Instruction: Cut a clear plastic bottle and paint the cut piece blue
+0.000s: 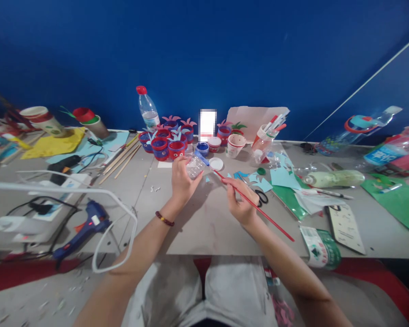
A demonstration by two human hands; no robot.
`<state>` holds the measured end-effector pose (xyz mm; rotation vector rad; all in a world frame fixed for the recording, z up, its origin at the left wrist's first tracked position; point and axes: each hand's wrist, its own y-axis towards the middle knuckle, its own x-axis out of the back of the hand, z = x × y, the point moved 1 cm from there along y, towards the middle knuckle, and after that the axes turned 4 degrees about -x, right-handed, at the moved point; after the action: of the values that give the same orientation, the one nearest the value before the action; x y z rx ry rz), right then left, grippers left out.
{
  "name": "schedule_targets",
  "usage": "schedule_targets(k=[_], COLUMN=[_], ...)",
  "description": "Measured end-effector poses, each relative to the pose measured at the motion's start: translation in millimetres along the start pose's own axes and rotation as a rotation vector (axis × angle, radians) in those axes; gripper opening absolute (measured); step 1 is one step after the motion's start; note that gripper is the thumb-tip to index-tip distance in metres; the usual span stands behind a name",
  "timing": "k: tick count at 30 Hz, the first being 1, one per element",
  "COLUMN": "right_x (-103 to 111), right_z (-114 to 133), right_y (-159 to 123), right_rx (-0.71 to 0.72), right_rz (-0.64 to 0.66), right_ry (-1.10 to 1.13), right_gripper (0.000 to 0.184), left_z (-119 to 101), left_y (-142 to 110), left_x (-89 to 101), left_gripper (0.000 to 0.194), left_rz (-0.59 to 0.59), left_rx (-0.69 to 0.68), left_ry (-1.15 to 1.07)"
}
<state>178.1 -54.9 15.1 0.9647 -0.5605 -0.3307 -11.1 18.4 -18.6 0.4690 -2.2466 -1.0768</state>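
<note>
Clear plastic cup with a blue rim sits tilted in the left hand at twelve o'clock, the right hand gripping a slim red-handled paintbrush, whose pressure could twist it into the round open pot of blue paint at its one o'clock.

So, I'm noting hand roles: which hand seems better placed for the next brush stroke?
Probably the right hand: it holds the brush, with the tip by the blue rim of the cup. The left hand is occupied, gripping the cup.
</note>
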Motion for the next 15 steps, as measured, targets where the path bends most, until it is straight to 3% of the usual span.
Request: schedule_targets(k=[15], right_x=[1.2], right_z=[5.7], right_y=[4.5], right_rx=[0.025], right_rz=[-0.012], right_ry=[-0.024], right_gripper=[0.023], left_z=[4.5], left_y=[2.2], left_x=[2.8], left_gripper=[0.045], left_rz=[0.065], left_rx=[-0.282], left_ry=[0.209])
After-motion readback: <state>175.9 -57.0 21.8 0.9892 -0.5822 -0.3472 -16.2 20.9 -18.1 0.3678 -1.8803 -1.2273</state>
